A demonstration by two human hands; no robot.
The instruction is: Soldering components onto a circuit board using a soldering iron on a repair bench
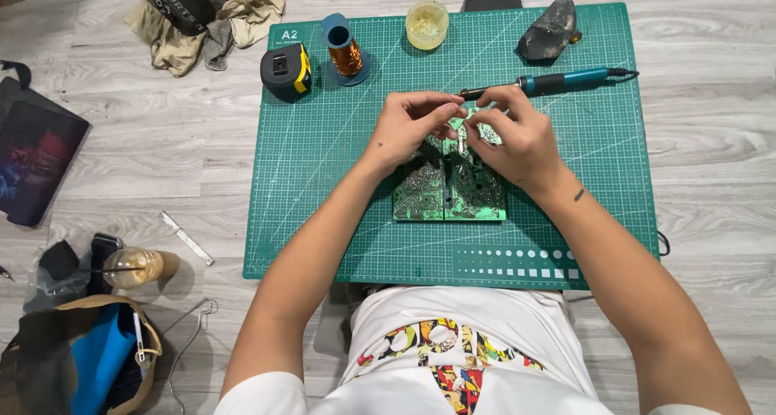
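I see a green cutting mat (339,221) lying on the wooden floor (711,181), taking up the middle of the scene. At its centre lies a green circuit board (420,190), solder side up. Both hands meet over the board's far edge. My left hand (408,124) pinches its fingertips together on something too small to make out; my right hand (517,136) does the same, fingertips nearly touching the left's. Just beyond them lies a teal-handled soldering iron (550,82). Far left on the mat: a tape measure (286,69) and a spool of copper wire (346,53). A small yellowish tub (427,23) sits at the far edge.
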